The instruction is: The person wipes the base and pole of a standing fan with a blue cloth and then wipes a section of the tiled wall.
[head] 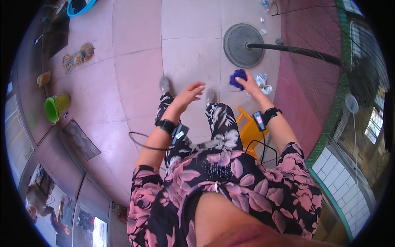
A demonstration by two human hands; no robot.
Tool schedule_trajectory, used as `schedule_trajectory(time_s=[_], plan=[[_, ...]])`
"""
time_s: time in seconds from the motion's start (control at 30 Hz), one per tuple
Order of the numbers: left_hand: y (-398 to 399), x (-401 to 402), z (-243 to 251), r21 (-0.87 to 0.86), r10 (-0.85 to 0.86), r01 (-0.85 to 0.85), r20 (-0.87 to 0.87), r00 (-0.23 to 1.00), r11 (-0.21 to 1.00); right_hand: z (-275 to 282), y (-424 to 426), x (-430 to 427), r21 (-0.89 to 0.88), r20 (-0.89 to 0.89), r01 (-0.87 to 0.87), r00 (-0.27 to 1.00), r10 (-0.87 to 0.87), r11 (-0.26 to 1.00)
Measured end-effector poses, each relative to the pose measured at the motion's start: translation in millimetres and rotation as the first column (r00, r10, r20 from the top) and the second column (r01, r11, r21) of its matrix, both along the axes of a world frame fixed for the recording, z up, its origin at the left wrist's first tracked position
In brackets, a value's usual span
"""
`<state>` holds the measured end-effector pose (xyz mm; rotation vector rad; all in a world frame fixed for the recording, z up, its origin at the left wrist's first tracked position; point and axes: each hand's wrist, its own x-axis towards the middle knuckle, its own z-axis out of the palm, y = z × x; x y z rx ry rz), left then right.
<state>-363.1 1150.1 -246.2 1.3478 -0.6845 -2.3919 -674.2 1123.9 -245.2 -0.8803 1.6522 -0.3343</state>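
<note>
A crumpled dark purple cloth [238, 79] is bunched in the fingers of my right hand [250, 86], held out over the floor to the right. My left hand [189, 94] hangs above the space between my shoes, fingers spread and nothing in them. Each wrist carries a black strap with a small device; a black cable runs from both. Just past my right hand, a crumpled white and blue plastic bag [262, 83] lies on the tiles. Below that hand, partly hidden by my leg and arm, is a yellow stool [248, 131].
A pedestal fan's round grey base [243, 46] stands ahead right, its pole [293, 51] reaching toward the fan cage. To the left are a green bucket [57, 106], a floor mat [81, 140] and a patterned cloth [78, 57]. A blue basin [81, 9] is at the far left.
</note>
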Motion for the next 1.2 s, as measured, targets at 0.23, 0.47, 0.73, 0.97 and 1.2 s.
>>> schedule_trajectory(time_s=[0.23,0.47,0.73,0.97,1.2], plan=[[-12,67,-114,0.076,0.065,-0.084,0.229,0.971,0.994,-162,-98,-128,-0.352,-0.591,-0.410,0.795,0.140,0.841],[-68,10,-188,0.122,0.113,-0.132,0.154,0.982,0.984,-324,-126,-212,-0.019,-0.690,-0.522,0.624,0.366,0.853],[-201,-43,-281,-0.112,-0.156,0.178,0.179,0.971,0.978,-482,-155,-218,-0.073,-0.785,-0.338,0.600,0.155,0.938],[-254,-102,-360,-0.138,-0.312,0.341,0.194,0.930,0.930,-529,-147,-191,-0.321,-0.889,-0.511,0.453,-0.067,0.798],[-287,-134,-354,-0.311,-0.333,0.449,0.360,0.871,0.838,-520,-252,-267,-0.297,-0.912,-0.675,0.410,0.008,0.676]])
